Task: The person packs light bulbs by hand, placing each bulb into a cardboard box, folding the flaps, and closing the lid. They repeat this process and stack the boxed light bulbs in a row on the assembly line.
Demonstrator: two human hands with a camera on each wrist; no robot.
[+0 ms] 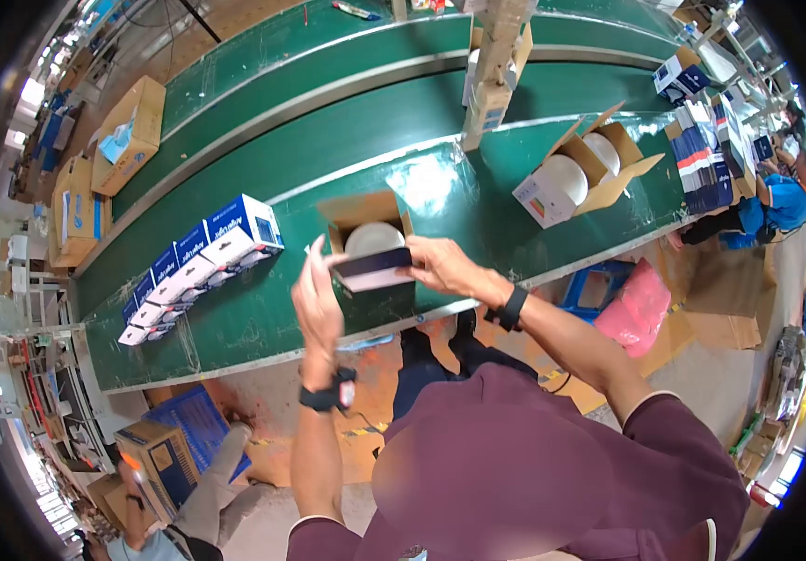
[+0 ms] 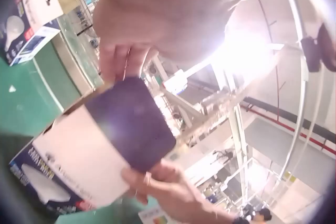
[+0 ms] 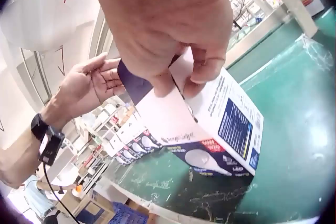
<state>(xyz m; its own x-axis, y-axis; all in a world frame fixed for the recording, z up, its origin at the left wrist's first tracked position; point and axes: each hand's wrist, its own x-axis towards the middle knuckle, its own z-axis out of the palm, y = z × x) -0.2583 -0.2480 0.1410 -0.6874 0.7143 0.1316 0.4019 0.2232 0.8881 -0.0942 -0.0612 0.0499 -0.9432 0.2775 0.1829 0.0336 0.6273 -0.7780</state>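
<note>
An open carton [image 3: 239, 124] printed with a bulb picture stands on the green table, with a round white object [image 1: 375, 237] inside. Its white top flap, with a dark blue end [image 2: 134, 124], is raised toward the person. My right hand [image 1: 452, 269] pinches the flap's right edge between thumb and fingers, seen closely in the right wrist view [image 3: 168, 40]. At the flap's other side is my left hand [image 1: 317, 299], its fingers extended along the dark end; whether they touch it is unclear.
Several blue-and-white boxes [image 1: 202, 257] form a row at left. An open carton [image 1: 543, 217] with two round white objects stands to the right, near a post [image 1: 492, 84]. Stacked boxes [image 1: 702, 154] lie far right; brown cartons [image 1: 131, 136] stand back left.
</note>
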